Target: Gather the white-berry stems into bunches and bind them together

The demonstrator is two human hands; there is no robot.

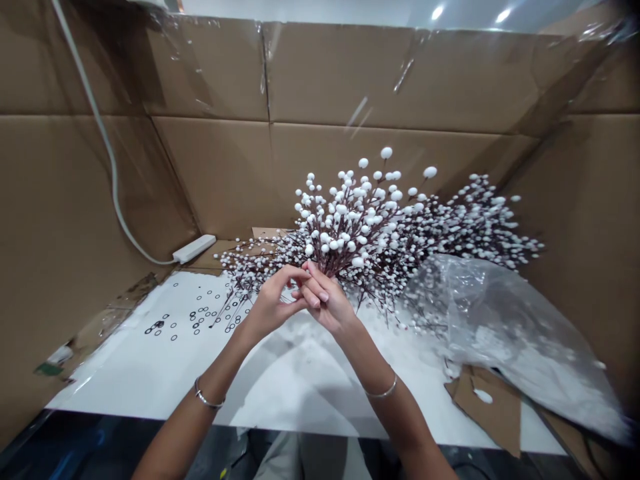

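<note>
A bunch of white berry branches (345,230) with thin dark stems fans upward in front of me. My right hand (330,303) is closed around the bottom of the stems, its fingers curled toward the left. Fingertips of my left hand (277,297) are pinched at the same spot, touching the right fingers. The stem ends are hidden by both hands. Left of my hands, several small black rings (197,325) lie scattered on the white tabletop (190,380), with a few thin loose stems (220,310) near them.
Behind the bunch lies a large heap of similar branches (465,223). At right are a clear plastic bag (500,313) and a torn cardboard piece (493,407). A white power strip (195,249) with a cable sits back left. Cardboard walls (215,167) enclose the table.
</note>
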